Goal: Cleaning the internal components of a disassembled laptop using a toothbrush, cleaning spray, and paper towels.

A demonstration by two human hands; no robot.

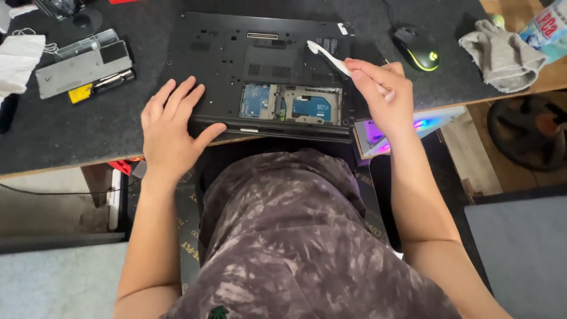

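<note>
A black laptop lies upside down on the dark desk mat, its bottom panel off so a blue drive and green circuit board show in an open bay. My left hand rests flat on the laptop's near left corner, fingers spread, holding nothing. My right hand grips a white brush by its handle, the brush head lying over the vent area near the laptop's far right.
A removed grey cover plate with a yellow-tipped part lies at the left. A black mouse with green light and a grey cloth sit at the right. A white cloth is at the far left edge.
</note>
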